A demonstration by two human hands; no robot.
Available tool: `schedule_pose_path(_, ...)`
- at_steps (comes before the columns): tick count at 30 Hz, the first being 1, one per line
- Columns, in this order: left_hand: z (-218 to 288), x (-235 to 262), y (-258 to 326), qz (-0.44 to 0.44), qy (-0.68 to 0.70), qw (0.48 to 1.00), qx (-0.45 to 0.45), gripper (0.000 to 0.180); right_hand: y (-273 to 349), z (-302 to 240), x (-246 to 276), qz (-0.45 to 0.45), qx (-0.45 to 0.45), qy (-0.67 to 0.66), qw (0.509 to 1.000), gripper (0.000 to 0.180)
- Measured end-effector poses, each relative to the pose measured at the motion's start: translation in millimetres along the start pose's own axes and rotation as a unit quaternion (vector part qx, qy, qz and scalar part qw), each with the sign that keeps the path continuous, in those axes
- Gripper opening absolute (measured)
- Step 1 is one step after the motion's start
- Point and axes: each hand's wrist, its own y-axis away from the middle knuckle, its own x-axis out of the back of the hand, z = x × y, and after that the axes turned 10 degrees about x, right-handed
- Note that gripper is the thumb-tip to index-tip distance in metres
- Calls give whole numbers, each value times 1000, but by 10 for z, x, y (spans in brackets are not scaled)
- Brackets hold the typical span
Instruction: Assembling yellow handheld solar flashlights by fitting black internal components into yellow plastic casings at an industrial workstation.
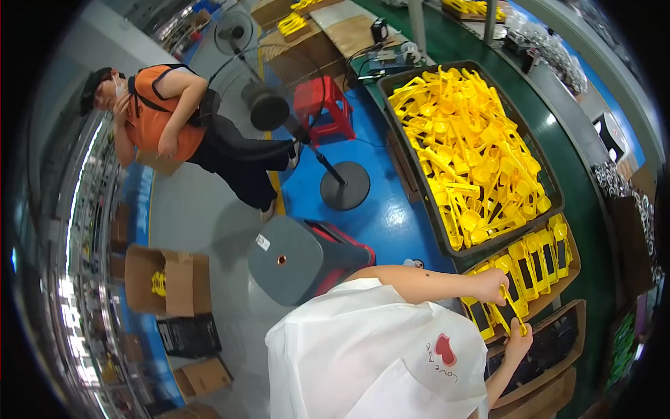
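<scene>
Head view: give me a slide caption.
Both hands hold a yellow part at a cardboard box of yellow pieces, beside a dark bin heaped with more.

We are holding our left arm (426,283) outstretched toward the right of the view, bare and almost level, with our left hand (492,285) curling its fingers inward. Our right forearm (502,377) is slanting upward, and our right hand (518,341) is pinching, just below the left.
</scene>
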Motion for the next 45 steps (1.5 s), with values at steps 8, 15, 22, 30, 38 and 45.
schedule_pose_path(8, -82, -17, -18, 56, -2, 998, 10, 26, -184, 3, -32, -81, 3, -36, 996, 21)
schedule_pose_path(15, 116, 57, 188, 104, -15, 994, -14, 19, -290, 106, 5, -96, 16, -21, 995, 19)
schedule_pose_path(22, 202, 271, 428, 172, -24, 985, -1, 24, -313, -187, -234, -72, 91, -50, 992, 13)
schedule_pose_path(30, 133, 214, -57, 37, -52, 998, -16, 26, -56, -541, -7, 74, -44, 36, 996, 35)
schedule_pose_path(38, 541, 125, -248, -86, -92, 988, -88, 23, 458, -398, -64, 287, -28, 145, 946, 46)
schedule_pose_path(45, 690, -99, -233, -201, -137, 961, -128, 22, 846, -368, -89, 354, -78, 145, 921, 43)
